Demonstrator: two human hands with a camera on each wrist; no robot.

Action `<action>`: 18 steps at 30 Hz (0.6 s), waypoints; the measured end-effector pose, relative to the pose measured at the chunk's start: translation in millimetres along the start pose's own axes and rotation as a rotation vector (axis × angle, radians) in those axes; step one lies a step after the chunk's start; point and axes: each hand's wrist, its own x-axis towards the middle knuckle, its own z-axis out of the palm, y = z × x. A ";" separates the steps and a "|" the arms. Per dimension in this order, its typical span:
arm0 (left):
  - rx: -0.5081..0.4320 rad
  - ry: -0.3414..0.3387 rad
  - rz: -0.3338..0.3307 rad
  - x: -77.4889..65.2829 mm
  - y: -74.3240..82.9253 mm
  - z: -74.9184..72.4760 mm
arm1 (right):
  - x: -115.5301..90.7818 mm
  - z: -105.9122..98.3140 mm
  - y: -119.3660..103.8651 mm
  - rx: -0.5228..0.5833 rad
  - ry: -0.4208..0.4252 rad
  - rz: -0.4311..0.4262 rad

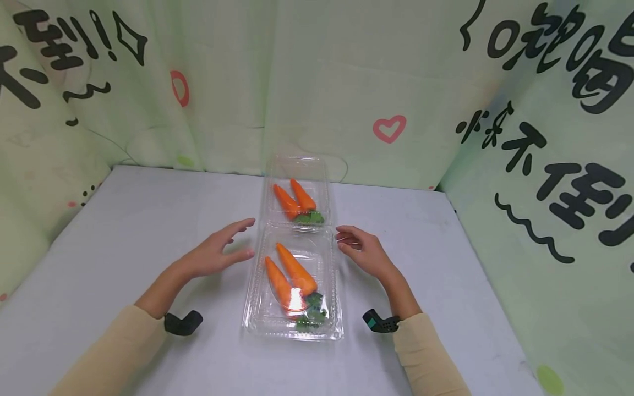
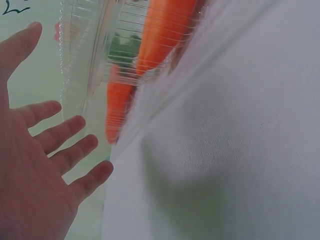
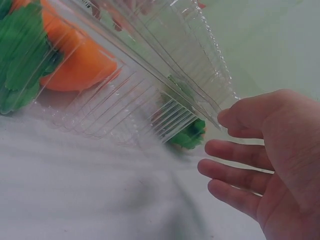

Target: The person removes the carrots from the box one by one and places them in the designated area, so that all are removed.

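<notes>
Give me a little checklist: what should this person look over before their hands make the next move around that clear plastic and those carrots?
1. Left hand free: ok, it holds nothing, beside the plastic.
2. Right hand clear of the plastic: cannot tell; its thumb is close to an edge, and contact is unclear.
3. Nearer carrots inside the clear container: ok, both show through it.
4. Container resting on the table: ok, it sits there between the hands.
5. Container's lid fully shut: cannot tell; the transparent layers overlap.
6. Farther carrots packed inside plastic: cannot tell; they might be inside or behind it.
</notes>
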 end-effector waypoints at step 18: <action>-0.050 -0.040 -0.001 -0.6 -0.6 8.2 | 1.9 4.1 -1.0 0.012 -0.009 0.018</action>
